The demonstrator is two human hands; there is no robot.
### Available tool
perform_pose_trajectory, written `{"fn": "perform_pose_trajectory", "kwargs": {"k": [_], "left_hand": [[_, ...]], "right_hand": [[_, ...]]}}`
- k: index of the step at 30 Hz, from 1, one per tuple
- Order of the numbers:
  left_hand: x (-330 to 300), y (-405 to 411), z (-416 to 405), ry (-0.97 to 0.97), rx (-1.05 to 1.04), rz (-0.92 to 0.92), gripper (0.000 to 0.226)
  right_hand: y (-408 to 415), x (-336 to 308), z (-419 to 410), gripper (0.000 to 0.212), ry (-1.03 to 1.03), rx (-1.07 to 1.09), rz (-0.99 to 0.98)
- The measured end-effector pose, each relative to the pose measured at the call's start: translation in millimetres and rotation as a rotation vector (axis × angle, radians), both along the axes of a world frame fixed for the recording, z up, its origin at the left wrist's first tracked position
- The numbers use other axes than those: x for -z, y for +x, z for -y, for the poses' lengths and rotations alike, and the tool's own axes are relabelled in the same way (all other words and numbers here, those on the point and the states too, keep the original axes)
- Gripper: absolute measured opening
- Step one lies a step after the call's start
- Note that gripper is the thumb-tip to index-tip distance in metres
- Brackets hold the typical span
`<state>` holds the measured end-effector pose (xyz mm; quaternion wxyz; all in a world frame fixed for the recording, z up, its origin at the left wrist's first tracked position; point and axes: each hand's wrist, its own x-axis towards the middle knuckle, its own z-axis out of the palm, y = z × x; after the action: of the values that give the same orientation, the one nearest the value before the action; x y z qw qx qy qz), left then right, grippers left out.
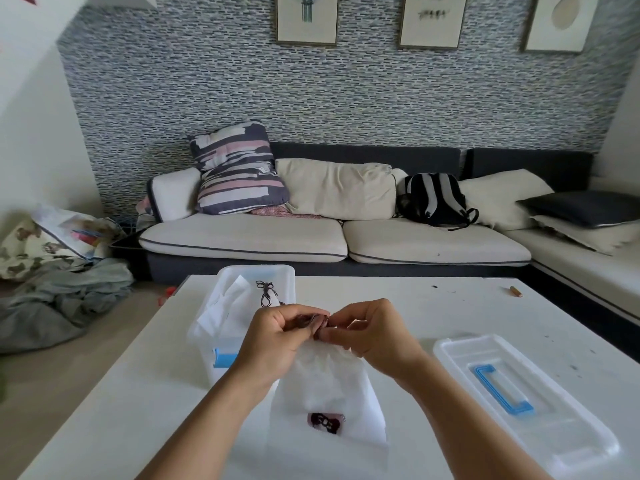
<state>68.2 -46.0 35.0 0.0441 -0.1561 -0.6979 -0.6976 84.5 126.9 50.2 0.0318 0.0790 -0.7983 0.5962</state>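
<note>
1. The sofa runs behind the work, well apart from it. A backpack sits on it, and neither appears to be part of the job.
2. The table carries everything within arm's reach.
3. The box is clear and open, and stands just beyond the left hand. Inside it is a second pouch, closed with a dark bow. The box probably stands this close to take the next finished one.
4. The lid lies flat at the right with its blue handle facing up. It seems to have been set aside to leave the box mouth free.
5. The pouch is white and lies on the table in front of the person, with its neck raised into the hands. Lifting it by the neck keeps the mouth gathered.
6. The left hand and right hand meet fingertip to fingertip. Each has its fingers curled and pinches the cord at the neck.
7. The cord is dark and bunched between the fingertips, mostly hidden. It looks as if a knot or bow is being tied, but I cannot tell how far along it is.
</note>
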Motion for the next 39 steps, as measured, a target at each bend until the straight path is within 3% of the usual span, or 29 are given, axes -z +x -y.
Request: {"fn": "perform_pose_trajectory", "kwargs": {"k": [7,12,17,23,26,29,33,39], "left_hand": [[1.4,0.7,-1.2,-0.099,-0.085,-0.122,0.025],[-4.7,3.9,0.4,-0.187,-0.14,-0.265,0.038],[-9.9,3.5,4.2,-0.332,-0.144,-0.397,0.033],[-11.2,2.4,6.7,-0.342,-0.049,-0.303,0.038],[-8.4,-1.8,8.3,-0.273,-0.045,-0.238,0.039],[-9.7,-2.5,11.7,-0.181,-0.015,-0.217,0.021],[-13.9,2.8,12.8,-0.161,0.043,-0.195,0.016],[-20.3,11.1,10.8,-0.012,0.138,-0.102,0.011]], "right_hand": [[1.8,-1.3,2.6,0.004,0.158,0.061,-0.204],[0.0,0.3,0.8,0.005,0.162,0.096,-0.271],[-2.5,-1.9,-6.6,0.016,0.213,0.055,-0.273],[-3.8,3.8,8.8,0.029,0.302,0.124,-0.294],[-5.9,1.9,11.9,0.017,0.304,0.046,-0.269],[-8.9,0.4,2.4,0.008,0.127,-0.09,-0.14],[-5.2,-1.6,-9.2,0.006,-0.146,-0.24,0.061],[-3.0,-1.0,-18.6,0.01,-0.293,-0.329,0.189]]}}
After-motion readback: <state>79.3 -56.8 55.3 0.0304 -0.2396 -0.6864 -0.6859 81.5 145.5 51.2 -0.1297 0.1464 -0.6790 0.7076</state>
